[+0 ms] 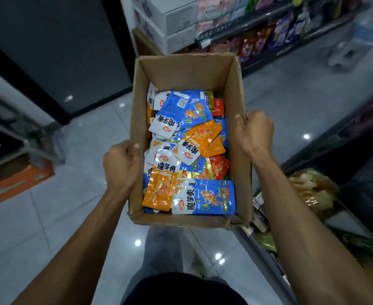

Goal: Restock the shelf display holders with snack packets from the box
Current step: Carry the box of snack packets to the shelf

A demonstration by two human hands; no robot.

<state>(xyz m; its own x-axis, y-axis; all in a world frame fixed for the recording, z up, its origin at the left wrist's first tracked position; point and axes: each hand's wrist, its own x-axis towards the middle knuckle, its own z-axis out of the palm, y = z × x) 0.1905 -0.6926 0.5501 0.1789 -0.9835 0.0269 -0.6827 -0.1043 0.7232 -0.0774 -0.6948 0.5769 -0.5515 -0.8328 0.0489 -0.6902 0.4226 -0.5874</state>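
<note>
An open cardboard box fills the centre of the frame, carried above the glossy tiled floor. The left hand grasps the box's left wall, thumb hooked over the rim; the right hand clenches the right wall further up the frame. This staggered grip on opposite walls probably keeps the load level while it is carried. Inside lie loose snack packets, blue, orange, white and red, heaped without order. Shelves of goods run across the upper right, and another shelf sits at the right edge. No display holder is clearly visible, so restocking appears not yet begun.
</note>
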